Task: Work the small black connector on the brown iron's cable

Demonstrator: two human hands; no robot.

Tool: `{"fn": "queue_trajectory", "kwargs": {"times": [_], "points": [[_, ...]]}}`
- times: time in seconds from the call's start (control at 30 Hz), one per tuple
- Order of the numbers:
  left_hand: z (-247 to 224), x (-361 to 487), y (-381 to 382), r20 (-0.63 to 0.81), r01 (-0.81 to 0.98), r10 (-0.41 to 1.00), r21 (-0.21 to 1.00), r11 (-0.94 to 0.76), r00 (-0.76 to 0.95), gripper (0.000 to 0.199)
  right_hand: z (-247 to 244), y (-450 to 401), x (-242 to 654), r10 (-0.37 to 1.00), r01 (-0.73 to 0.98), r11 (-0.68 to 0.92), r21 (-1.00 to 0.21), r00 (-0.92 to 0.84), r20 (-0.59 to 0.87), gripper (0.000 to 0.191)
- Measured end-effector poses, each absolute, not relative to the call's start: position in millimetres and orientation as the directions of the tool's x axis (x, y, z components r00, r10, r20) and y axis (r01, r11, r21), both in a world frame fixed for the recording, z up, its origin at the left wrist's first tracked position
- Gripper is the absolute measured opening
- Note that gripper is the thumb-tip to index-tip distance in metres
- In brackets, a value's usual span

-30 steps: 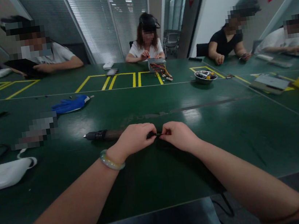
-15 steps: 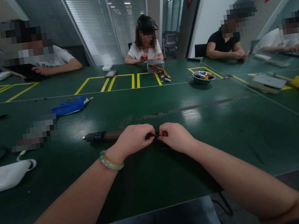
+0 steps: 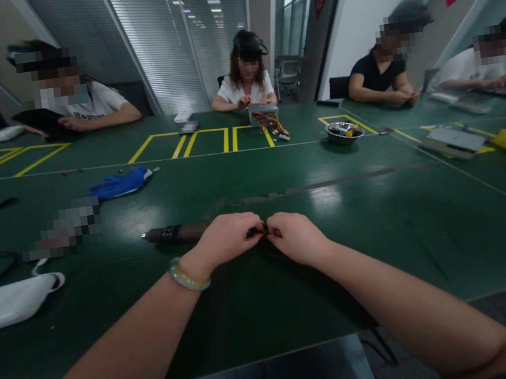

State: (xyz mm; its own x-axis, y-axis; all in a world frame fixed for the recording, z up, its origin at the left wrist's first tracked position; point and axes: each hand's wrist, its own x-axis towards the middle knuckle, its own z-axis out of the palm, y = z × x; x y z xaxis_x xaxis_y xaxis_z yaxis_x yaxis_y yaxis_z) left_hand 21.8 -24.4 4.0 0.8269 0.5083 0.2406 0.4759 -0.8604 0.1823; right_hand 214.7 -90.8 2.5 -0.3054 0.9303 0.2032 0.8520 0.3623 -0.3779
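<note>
A dark electric screwdriver (image 3: 186, 233) lies across the green table with its silver tip to the left. My left hand (image 3: 228, 235), wearing a jade-like bangle (image 3: 188, 275), is closed over the tool's rear end; its far part is hidden under the fingers. Right beside it, my right hand (image 3: 299, 234) pinches a small black cable end (image 3: 266, 230) against the back of the screwdriver. The fingertips of both hands nearly meet there. Whether the cable end is seated in the tool or only touching it, I cannot tell.
A blue glove (image 3: 121, 182), a blurred-out object and a white power bank-like case (image 3: 16, 301) lie to the left. A metal bowl (image 3: 345, 132) of small parts stands farther right. Across the table, a person handles a grey box (image 3: 263, 114) with coloured wires. Other people sit nearby.
My right hand has turned slightly and shifted a little left and down at the cable end. My left hand stays on the screwdriver. The view has tilted slightly.
</note>
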Motion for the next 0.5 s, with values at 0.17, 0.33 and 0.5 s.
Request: {"fn": "queue_trajectory", "kwargs": {"times": [0.17,0.33,0.5], "points": [[5.3,21.8,-24.9,0.237,0.465,0.497,0.18,-0.867,0.835,0.011,3.6,-89.8,216.0,0.91,0.835,0.412,-0.364,-0.355,0.216,0.016],[6.0,21.9,-25.6,0.243,0.45,0.476,0.157,-0.879,0.845,0.008,-1.0,-88.2,214.4,0.92,0.824,0.389,-0.411,-0.326,0.218,0.017],[6.6,22.4,-25.0,0.243,0.446,0.471,0.152,-0.882,0.848,0.009,-10.5,-84.2,211.9,0.966,0.813,0.245,-0.528,-0.161,0.202,0.018]]}}
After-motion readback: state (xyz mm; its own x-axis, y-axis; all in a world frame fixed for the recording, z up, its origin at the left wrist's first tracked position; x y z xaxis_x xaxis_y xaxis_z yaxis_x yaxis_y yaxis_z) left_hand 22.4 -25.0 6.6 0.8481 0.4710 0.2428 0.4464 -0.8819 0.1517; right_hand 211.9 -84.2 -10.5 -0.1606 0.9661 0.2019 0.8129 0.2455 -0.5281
